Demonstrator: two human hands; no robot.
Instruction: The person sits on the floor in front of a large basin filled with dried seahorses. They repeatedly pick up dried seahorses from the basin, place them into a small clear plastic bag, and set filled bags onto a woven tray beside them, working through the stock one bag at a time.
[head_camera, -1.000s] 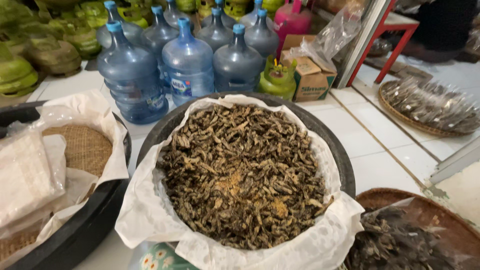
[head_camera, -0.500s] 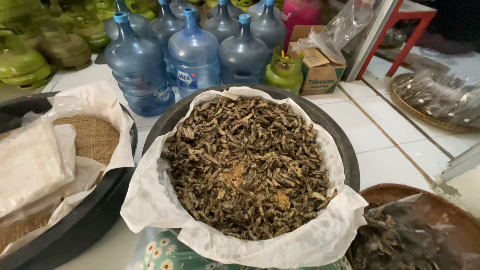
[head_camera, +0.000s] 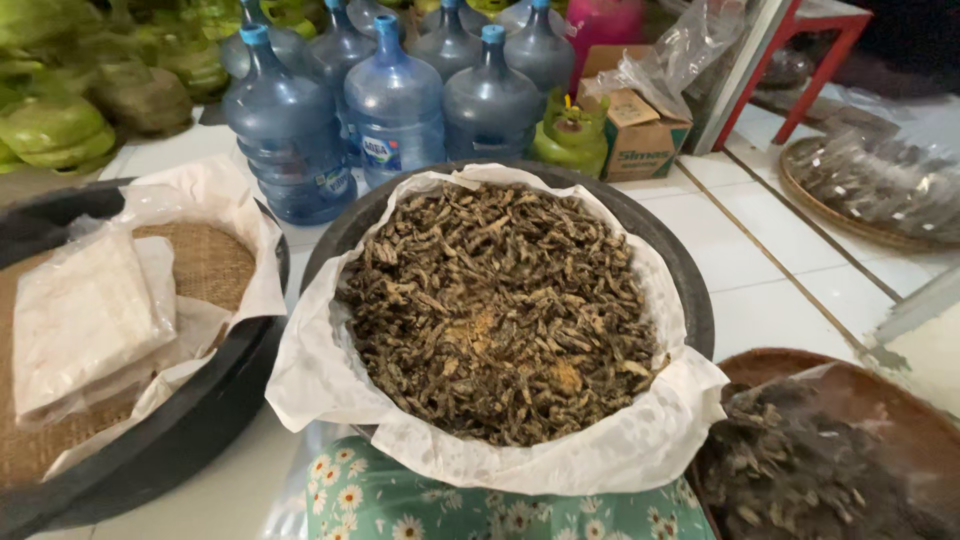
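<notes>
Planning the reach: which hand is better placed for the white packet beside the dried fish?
Left, probably: the white packet lies in the black basin left of the dried fish. Neither hand shows.

A brown cardboard box (head_camera: 640, 135) stands behind the basin, beside blue-labelled water jugs (head_camera: 395, 105).

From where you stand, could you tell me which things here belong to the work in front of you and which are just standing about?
In hand:
- black basin nearest the camera
- white paper liner in it
- dark dried pieces heaped on the liner

Standing about:
- second basin with white packets
- blue water jugs
- green gas cylinder
- cardboard box
- woven tray of dark pieces

No hands in view.
</notes>
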